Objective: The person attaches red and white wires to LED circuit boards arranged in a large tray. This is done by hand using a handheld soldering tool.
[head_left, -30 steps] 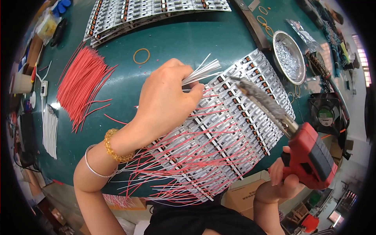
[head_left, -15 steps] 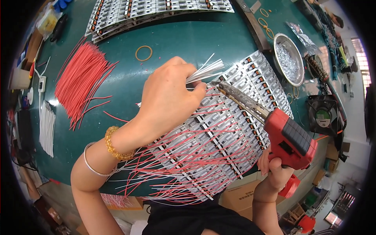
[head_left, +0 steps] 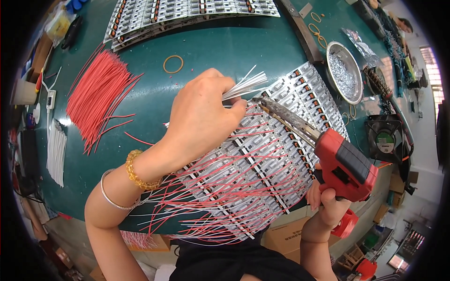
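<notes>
Carton [head_left: 288, 236]: below near edge of green surface [head_left: 215, 51]; contents hidden from where I stand.
Right hand [head_left: 328, 210]: wrapped round handle of red gun-shaped iron [head_left: 349, 164]; barrel slants up-left.
Loose leads [head_left: 187, 206]: red and white, trailing off near left side of board panel [head_left: 300, 124]. I'd sweep them clear of the barrel.
Iron tip: at panel's upper-left edge, just beside left thumb. Contact with a joint: can't tell.
Left hand [head_left: 201, 112]: pinching white wires [head_left: 248, 84] in a bunch over that edge.
Technique, my read: isolate one wire end, brace that wrist, short dwell, hold dead still while the joint sets. Thumb's too near the barrel; grip further back.
White tub [head_left: 24, 95]: far left; can't see inside.
Metal dish [head_left: 355, 96]: right of panel, holds loose shiny silvery bits [head_left: 342, 72].
Clear bag [head_left: 363, 42]: beyond dish; contents unclear.
Left bag [head_left: 57, 29]: far left corner, something yellowish inside.
</notes>
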Demonstrator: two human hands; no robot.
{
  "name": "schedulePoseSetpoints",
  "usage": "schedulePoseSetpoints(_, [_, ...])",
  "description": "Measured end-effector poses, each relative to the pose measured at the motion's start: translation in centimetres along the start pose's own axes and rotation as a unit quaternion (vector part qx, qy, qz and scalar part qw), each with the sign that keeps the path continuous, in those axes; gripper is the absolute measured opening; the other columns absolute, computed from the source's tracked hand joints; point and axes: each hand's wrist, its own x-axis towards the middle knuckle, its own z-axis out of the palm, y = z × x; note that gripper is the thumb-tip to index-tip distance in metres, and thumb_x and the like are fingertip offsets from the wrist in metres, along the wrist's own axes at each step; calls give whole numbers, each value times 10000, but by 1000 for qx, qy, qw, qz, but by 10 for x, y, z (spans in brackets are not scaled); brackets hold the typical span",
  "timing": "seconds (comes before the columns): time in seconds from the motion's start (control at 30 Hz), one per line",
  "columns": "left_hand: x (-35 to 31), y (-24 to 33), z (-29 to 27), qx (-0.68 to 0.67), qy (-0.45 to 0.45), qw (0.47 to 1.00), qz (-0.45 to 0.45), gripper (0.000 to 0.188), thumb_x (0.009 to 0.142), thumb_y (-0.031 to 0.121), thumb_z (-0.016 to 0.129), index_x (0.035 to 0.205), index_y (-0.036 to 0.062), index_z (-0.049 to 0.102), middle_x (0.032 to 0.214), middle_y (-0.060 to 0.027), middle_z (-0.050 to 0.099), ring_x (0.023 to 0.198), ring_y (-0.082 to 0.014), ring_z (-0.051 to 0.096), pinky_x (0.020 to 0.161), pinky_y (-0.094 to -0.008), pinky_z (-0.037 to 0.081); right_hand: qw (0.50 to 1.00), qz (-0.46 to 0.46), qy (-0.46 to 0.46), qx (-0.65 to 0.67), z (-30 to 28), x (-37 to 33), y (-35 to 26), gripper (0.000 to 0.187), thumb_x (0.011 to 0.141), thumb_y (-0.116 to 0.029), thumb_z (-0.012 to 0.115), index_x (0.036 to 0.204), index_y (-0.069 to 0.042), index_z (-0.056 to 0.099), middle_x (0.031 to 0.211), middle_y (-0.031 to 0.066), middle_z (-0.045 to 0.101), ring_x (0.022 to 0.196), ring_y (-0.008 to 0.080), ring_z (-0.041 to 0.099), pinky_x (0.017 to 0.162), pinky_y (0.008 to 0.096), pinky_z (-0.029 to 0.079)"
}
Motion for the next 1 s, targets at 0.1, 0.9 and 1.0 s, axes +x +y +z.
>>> schedulePoseSetpoints(0.1, [0, 0, 0, -2, 3, 1000, 2, 199, 768, 130, 703, 792, -59, 645, 804, -134, 569, 683, -238, 547, 614, -353, 413, 1000, -21, 2, 13, -1, -2, 4, 786, 838, -491, 693, 1191, 163, 437, 484, 9, 442, 360, 91, 409, 380, 236, 346])
schedulePoseSetpoints(0.9, [0, 7, -2, 0, -14, 999, 49, 267, 843, 191, 657, 750, -52, 598, 809, -178, 563, 702, -330, 563, 641, -410, 436, 940, -199, 228, -159, -64, 38, -12, 517, 970, -325, 565, 1247, 99, 466, 493, -11, 399, 374, 81, 384, 389, 250, 332])
schedulePoseSetpoints(1.0, [3, 7, -8, -40, -24, 998, -38, 263, 906, 175, 597, 762, -45, 592, 773, -169, 556, 660, -313, 557, 613, -391, 430, 958, -155, 210, -121, -61, 44, -2, 484, 979, -300, 552, 1246, 95, 472, 497, -9, 385, 372, 81, 370, 388, 243, 321])
